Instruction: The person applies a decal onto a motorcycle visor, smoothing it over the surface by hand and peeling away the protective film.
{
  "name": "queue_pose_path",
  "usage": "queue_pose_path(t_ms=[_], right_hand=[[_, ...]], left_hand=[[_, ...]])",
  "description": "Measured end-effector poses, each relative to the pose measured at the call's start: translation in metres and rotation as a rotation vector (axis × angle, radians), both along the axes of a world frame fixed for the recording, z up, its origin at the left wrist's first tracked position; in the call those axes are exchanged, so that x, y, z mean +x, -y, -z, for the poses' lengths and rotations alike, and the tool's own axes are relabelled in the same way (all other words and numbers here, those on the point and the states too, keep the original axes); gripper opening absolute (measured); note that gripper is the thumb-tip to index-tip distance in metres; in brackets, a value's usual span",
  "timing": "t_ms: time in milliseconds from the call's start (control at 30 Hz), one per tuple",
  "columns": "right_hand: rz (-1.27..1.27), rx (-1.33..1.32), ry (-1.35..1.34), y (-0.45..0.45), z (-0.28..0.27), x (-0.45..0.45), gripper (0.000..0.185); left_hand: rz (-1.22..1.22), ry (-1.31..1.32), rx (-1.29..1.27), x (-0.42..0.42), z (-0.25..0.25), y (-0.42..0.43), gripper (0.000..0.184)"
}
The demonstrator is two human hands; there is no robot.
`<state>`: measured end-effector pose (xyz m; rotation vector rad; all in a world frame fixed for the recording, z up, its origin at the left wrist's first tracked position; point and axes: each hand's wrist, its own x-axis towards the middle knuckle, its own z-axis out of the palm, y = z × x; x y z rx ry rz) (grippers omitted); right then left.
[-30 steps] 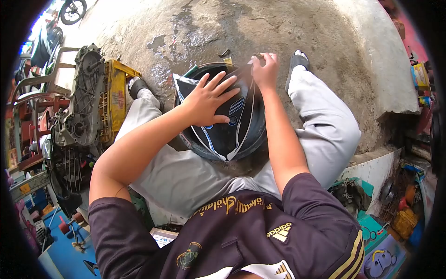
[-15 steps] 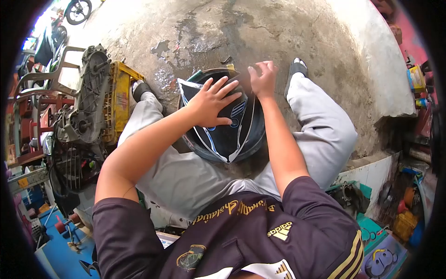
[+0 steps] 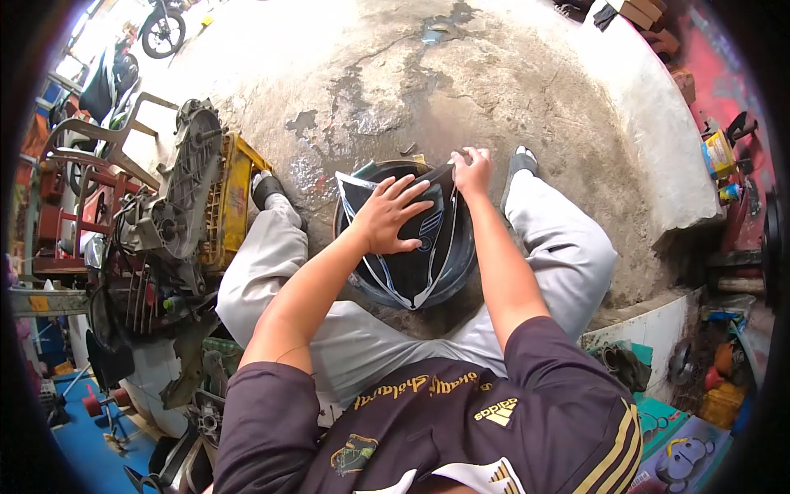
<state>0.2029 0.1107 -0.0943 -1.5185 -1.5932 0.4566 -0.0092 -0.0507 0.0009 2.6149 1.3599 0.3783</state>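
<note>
A glossy black V-shaped fairing panel (image 3: 409, 272) with silver and blue trim lies over a round black tub (image 3: 461, 276) on the floor between my legs. Its pointed end faces me. My left hand (image 3: 387, 216) rests flat on the panel's upper face, fingers spread and thumb out to the right. At the panel's far right corner, my right hand (image 3: 472, 174) has its fingers closed on the upper tip. The fingertips are small in view, and part of the grip is hidden. Tub contents are mostly covered by the panel.
To the left stand a yellow crate (image 3: 234, 198), a grey engine casing (image 3: 185, 181) and a brown plastic chair (image 3: 107, 148). A concrete block (image 3: 671, 156) rises on the right, near a yellow can (image 3: 718, 154). The concrete floor (image 3: 461, 90) has wet patches.
My right hand has gone from blurred, with fingers apart beside the panel, to closed at its far right corner. My left hand stays flat on the panel. The whole view has shifted slightly.
</note>
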Motion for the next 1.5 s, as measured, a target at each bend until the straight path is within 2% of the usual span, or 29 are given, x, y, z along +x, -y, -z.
queue_pose_path(t_ms=[100, 167, 267, 367, 467, 667, 767, 800, 933, 1067, 1233, 1400, 1500], right_hand=[[-0.066, -0.027, -0.042, 0.000, -0.006, 0.002, 0.023], [-0.061, 0.101, -0.006, 0.014, -0.003, 0.003, 0.025], [-0.067, 0.047, -0.009, 0.029, -0.010, 0.000, 0.027], [-0.034, 0.032, -0.015, 0.004, 0.003, 0.001, 0.027], [-0.044, -0.119, -0.046, -0.006, 0.002, 0.004, 0.026], [-0.098, -0.039, -0.029, 0.030, -0.018, -0.001, 0.026], [-0.087, -0.156, -0.089, 0.013, -0.012, 0.003, 0.026], [-0.081, -0.093, -0.081, 0.010, -0.012, 0.004, 0.026], [-0.044, -0.111, 0.026, 0.005, -0.011, 0.001, 0.028], [-0.091, -0.145, -0.038, 0.023, -0.011, -0.004, 0.029], [-0.059, -0.201, -0.138, -0.003, 0.002, -0.003, 0.035], [-0.042, -0.120, 0.011, 0.011, -0.008, -0.004, 0.031], [-0.083, -0.142, -0.085, 0.028, -0.007, -0.002, 0.029]], left_hand=[[-0.003, 0.017, 0.039, -0.003, 0.000, -0.002, 0.086], [-0.004, 0.026, 0.023, -0.003, 0.000, -0.004, 0.084], [-0.001, 0.046, 0.012, -0.002, 0.001, -0.001, 0.084], [-0.001, 0.041, 0.013, -0.004, 0.000, 0.000, 0.084], [0.004, 0.040, 0.009, -0.001, 0.000, 0.001, 0.084], [0.001, 0.057, 0.018, -0.003, 0.000, -0.003, 0.085], [0.007, 0.038, 0.006, -0.001, 0.000, 0.003, 0.084], [0.001, 0.044, 0.010, 0.000, 0.001, 0.004, 0.084], [0.002, 0.051, 0.032, 0.000, 0.001, 0.003, 0.084], [0.001, 0.059, 0.036, -0.001, -0.001, 0.000, 0.084], [-0.006, 0.062, 0.033, -0.001, -0.003, 0.002, 0.084], [-0.011, 0.068, 0.038, 0.000, -0.002, 0.002, 0.083], [-0.007, 0.080, 0.043, -0.001, 0.000, 0.002, 0.083]])
